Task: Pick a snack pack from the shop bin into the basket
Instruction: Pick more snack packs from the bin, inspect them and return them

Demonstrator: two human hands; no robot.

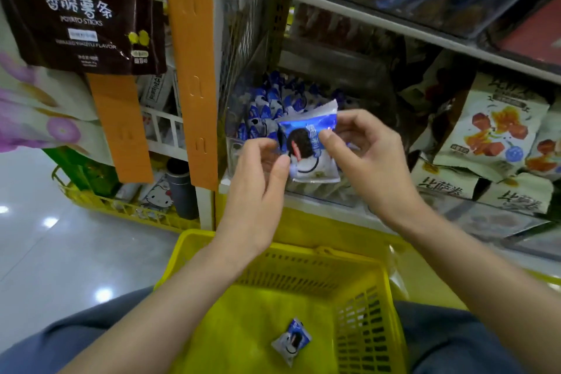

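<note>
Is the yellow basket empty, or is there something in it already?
Not empty. One small blue-and-white snack pack lies on the floor of the yellow basket; nothing else shows inside.

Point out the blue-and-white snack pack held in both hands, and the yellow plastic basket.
blue-and-white snack pack (309, 149): head view, middle of its printed front.
yellow plastic basket (306, 270): head view, slotted far wall.

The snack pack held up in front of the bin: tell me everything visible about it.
The snack pack is a small glossy pillow pouch, seemingly plastic film, blue on top and white below, with a dark round cookie picture and crimped sealed ends. It looks unopened, roughly upright and slightly tilted. The left hand pinches its left edge, the right hand its right edge, above the bin's front.
</note>
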